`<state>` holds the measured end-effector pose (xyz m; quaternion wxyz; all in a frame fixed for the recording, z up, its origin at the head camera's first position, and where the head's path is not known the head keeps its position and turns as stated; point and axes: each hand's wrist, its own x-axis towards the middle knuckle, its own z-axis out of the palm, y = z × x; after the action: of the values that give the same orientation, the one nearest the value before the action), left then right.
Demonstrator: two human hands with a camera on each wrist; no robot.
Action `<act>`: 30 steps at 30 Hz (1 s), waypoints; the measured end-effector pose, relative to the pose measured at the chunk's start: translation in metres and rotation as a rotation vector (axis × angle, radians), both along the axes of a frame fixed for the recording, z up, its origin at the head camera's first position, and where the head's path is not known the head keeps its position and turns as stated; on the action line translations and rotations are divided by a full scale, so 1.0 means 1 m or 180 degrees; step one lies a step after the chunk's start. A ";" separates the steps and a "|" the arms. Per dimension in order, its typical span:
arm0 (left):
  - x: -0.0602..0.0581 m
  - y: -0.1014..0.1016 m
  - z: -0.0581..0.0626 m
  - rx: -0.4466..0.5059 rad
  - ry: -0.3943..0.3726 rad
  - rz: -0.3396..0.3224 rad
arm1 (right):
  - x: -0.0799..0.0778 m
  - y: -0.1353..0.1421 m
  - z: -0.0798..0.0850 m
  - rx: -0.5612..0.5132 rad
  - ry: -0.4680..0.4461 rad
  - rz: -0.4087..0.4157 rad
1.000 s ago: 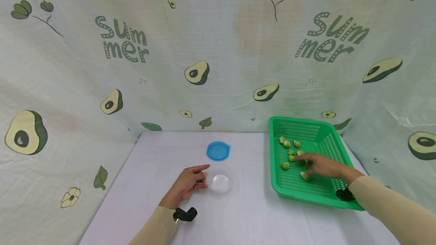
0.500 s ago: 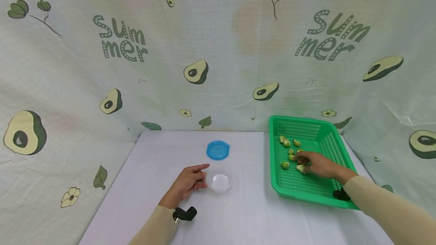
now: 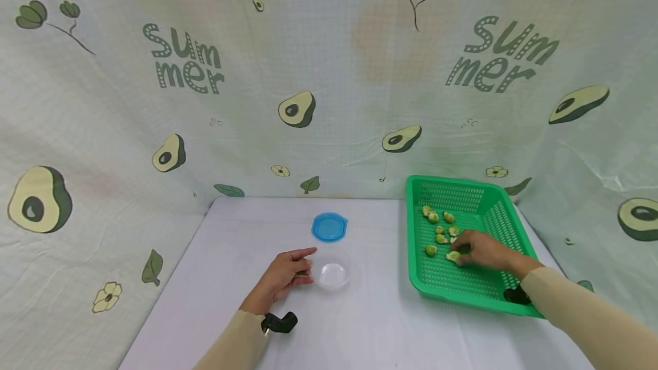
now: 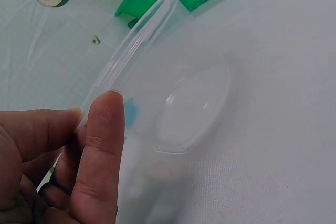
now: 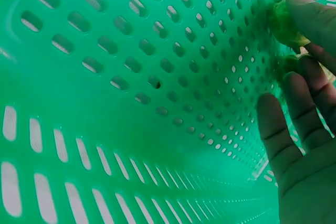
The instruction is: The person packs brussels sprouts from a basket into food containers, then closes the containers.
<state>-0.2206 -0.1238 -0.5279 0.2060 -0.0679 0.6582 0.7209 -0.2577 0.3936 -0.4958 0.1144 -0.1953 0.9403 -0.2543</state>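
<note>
My left hand (image 3: 288, 276) pinches the rim of a clear plastic bowl (image 3: 331, 274) between thumb and finger; the bowl stands on the table. In the left wrist view the fingertips grip its thin rim (image 4: 139, 45). Inside the green basket (image 3: 418, 278), my right hand (image 3: 485, 251) is down among several Brussels sprouts (image 3: 430, 250). The right wrist view shows the thumb on a green sprout (image 5: 286, 22), with the index finger curled on its other side and the remaining fingers extended. Part of that sprout is hidden by the hand.
A blue round lid (image 3: 329, 227) lies on the white table (image 3: 380, 313) behind the bowl. A printed cloth (image 3: 339, 73) hangs behind and at both sides of the table. The basket's raised rim surrounds the right hand's working space.
In the basket, my right hand has drawn its fingers in and shifted slightly, closing on a sprout; more of the nearby sprouts show. My left hand and the bowl have stayed still.
</note>
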 end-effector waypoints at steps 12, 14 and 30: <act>0.000 0.000 -0.001 -0.0042 0.0001 0.0002 | -0.003 0.002 0.012 -0.0721 -0.0188 -0.0329; 0.000 0.000 -0.001 -0.0045 0.0005 0.0003 | -0.004 0.003 0.016 -0.0757 -0.0156 -0.0363; 0.001 0.001 0.002 -0.0052 -0.0037 0.0046 | -0.004 -0.008 0.040 -0.0763 0.0097 -0.0681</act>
<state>-0.2199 -0.1228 -0.5259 0.2040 -0.0785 0.6623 0.7166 -0.2613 0.3854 -0.4555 0.0483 -0.1101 0.9202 -0.3724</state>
